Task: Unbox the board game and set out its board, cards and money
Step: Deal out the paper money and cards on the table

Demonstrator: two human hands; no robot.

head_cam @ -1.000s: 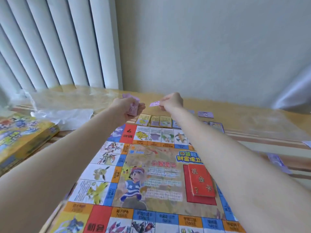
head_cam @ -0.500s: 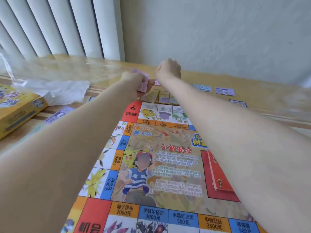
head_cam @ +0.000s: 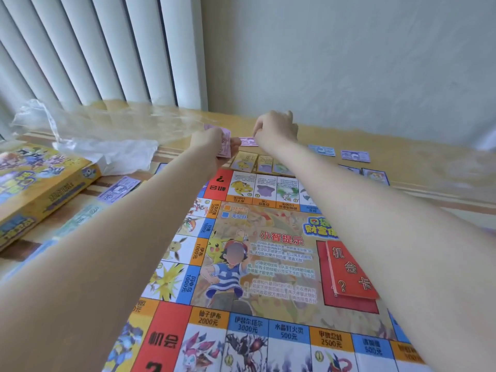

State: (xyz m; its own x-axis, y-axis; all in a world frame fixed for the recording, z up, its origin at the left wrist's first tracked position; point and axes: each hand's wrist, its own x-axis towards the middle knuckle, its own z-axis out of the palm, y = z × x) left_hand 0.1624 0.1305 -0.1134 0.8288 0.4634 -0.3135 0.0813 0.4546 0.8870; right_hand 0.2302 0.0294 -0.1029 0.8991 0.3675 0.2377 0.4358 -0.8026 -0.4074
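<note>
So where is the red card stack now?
In the head view, the red card stack lies on the board's centre-right, beside the right forearm.

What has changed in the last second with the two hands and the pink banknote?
The right hand carried a single pink banknote away from the stack and lowered it onto the table just beyond the board's far edge; its fingers are still on it. The left hand keeps its grip on the stack of pink banknotes. The board, red card pile and game box stayed put.
</note>
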